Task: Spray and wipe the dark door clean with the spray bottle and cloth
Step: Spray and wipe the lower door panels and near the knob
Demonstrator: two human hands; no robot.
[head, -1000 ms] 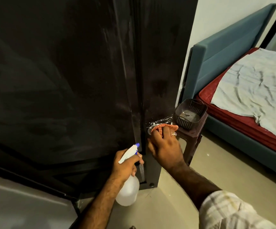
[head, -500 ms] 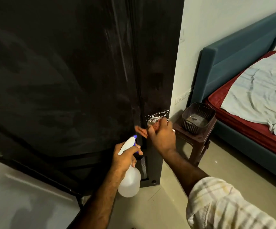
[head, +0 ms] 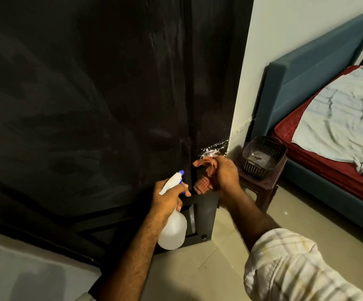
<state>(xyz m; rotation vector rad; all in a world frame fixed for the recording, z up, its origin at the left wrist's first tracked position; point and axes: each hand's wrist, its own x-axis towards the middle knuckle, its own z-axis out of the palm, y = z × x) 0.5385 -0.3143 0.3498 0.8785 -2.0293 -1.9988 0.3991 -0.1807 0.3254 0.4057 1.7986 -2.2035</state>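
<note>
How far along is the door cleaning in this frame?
Done: spray droplets sit on the dark door. In hand: right hand presses the cloth just below them; left hand holds the spray bottle. Left: streaky haze higher up.

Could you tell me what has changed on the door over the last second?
The right hand drew the cloth leftward across the wet patch, and the cloth now hangs bunched below the droplets. The left hand kept its grip on the spray bottle, low by the door.
</note>
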